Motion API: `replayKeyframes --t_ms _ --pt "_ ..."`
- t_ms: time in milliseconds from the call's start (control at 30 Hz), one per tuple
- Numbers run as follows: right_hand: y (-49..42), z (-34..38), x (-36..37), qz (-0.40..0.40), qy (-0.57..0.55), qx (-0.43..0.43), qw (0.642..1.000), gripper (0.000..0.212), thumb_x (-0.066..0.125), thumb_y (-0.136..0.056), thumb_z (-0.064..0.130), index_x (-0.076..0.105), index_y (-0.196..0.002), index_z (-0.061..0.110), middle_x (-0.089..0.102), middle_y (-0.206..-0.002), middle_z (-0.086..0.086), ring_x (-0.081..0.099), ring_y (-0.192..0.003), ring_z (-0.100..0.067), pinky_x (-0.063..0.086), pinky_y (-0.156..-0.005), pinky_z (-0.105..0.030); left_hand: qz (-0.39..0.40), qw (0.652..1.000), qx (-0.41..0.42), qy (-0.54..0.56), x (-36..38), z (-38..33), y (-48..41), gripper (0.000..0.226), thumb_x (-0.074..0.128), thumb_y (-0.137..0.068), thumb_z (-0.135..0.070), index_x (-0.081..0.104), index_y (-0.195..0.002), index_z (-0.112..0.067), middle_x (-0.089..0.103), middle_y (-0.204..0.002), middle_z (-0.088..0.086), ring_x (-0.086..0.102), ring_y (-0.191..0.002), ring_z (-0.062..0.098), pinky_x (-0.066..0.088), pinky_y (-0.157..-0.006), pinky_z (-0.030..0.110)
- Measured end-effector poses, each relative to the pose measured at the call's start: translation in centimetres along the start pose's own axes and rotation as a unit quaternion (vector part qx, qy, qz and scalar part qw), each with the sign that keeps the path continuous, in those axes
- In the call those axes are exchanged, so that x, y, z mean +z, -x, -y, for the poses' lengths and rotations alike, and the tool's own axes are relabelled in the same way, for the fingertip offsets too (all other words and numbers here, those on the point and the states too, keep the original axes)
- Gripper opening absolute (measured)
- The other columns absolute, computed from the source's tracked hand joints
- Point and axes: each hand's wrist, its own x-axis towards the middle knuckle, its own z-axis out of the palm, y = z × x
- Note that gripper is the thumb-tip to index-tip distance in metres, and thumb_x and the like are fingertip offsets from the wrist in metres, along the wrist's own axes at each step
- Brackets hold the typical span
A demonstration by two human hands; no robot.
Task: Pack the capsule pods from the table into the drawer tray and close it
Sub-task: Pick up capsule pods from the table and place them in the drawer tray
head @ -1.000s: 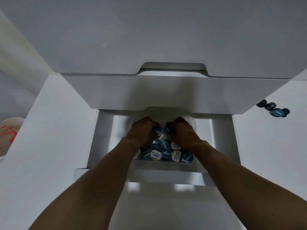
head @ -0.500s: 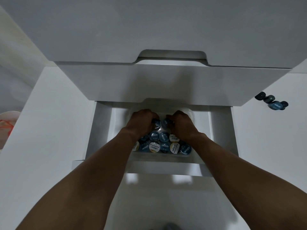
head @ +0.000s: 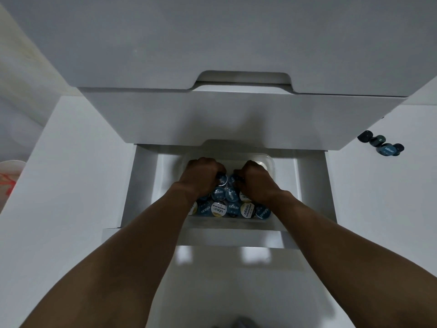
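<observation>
Both the left hand and right hand, unmoved over the last second, stay curled on capsule pods in the drawer tray; stray pods remain outside, right.

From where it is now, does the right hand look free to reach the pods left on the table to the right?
Probably yes. The right hand is down in the tray, but nothing blocks the loose pods.

Far left of your view: pale round object with orange-red markings, cut by frame edge; kind unclear. White cabinet front above.
</observation>
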Motion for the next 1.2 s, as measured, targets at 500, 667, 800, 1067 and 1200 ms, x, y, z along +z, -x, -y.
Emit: replayKeyframes --t_ms 500,667,800,1067,1200 --pt "0.5 0.4 -0.7 -0.005 0.008 0.0 1.0 0.037 0.057 -0.092 0.022 0.055 -0.126 0.005 0.049 -0.128 -0.017 0.051 -0.116 -0.031 0.042 -0.095 -0.03 -0.043 0.998 -0.02 -0.029 -0.2 -1.2 0.8 0.041 0.064 -0.085 -0.017 0.059 -0.125 -0.019 0.061 -0.122 0.011 0.058 -0.109 0.029 0.047 -0.095 0.042" --pt "2.4 -0.4 -2.3 -0.022 0.006 -0.007 1.0 0.041 0.058 -0.092 0.021 0.052 -0.13 0.005 0.047 -0.131 -0.014 0.049 -0.118 -0.029 0.039 -0.097 -0.031 -0.085 0.993 -0.08 -0.027 -1.1 -3.3 3.1 0.047 0.067 -0.082 -0.017 0.056 -0.127 -0.012 0.059 -0.123 0.011 0.056 -0.109 0.03 0.047 -0.095 0.042" --pt "5.3 -1.8 -3.6 -0.092 0.027 -0.037 0.995 0.033 0.054 -0.092 0.022 0.06 -0.117 0.002 0.056 -0.119 -0.017 0.053 -0.11 -0.03 0.04 -0.09 -0.03 -0.13 0.984 -0.109 -0.052 -1.5 -6.6 5.5 0.042 0.065 -0.084 -0.018 0.055 -0.124 -0.007 0.058 -0.12 0.015 0.057 -0.102 0.032 0.051 -0.087 0.042" --pt "12.9 -4.0 -8.5 -0.167 0.054 -0.062 0.982 0.035 0.053 -0.092 0.027 0.059 -0.119 0.005 0.058 -0.121 -0.017 0.055 -0.11 -0.033 0.045 -0.091 -0.036 -0.234 0.962 -0.12 -0.072 -2.6 -15.6 9.8 0.034 0.051 -0.091 -0.029 0.057 -0.115 -0.005 0.059 -0.114 0.016 0.056 -0.1 0.033 0.05 -0.084 0.04" --pt "17.3 -5.4 -11.0 -0.21 0.06 -0.054 0.974 0.037 0.051 -0.093 0.03 0.058 -0.12 0.006 0.058 -0.118 -0.015 0.055 -0.107 -0.031 0.045 -0.09 -0.036 -0.273 0.956 -0.074 -0.078 -3.9 -19.8 11.2 0.03 0.053 -0.091 -0.027 0.057 -0.111 -0.005 0.059 -0.11 0.016 0.056 -0.097 0.034 0.046 -0.079 0.039"
